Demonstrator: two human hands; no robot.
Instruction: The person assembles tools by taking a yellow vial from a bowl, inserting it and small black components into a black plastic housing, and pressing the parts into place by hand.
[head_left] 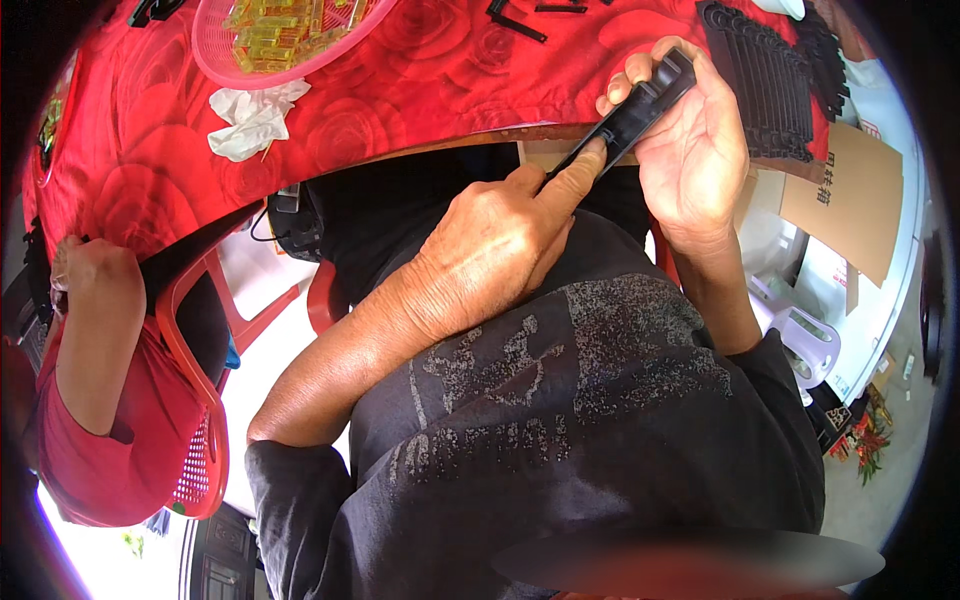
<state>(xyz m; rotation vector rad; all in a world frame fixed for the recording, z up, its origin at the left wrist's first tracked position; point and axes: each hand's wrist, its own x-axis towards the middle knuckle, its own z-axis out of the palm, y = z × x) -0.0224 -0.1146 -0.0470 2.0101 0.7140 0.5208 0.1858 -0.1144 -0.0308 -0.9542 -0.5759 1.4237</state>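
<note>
Small assembly workshop, red floral-clothed table (pixel 150 150), stacked black plastic parts (pixel 765 85), pink basket of yellow pieces (pixel 280 40), cardboard boxes (pixel 850 195)

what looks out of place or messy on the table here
A crumpled white tissue lies loose on the red rose-print tablecloth, beside the pink basket of yellow clips. Nothing looks spilled or broken. The right hand holds the black plastic strip while the left hand presses its lower end.

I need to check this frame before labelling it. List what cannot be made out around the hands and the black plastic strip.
Head view only:
- Black plastic strip: its middle is covered by the right hand.
- Left hand: most fingers curl out of sight beneath it.
- Pink basket: cut by the top edge; yellow pieces too small to identify.
- Stack of black parts: individual pieces blur together.
</note>
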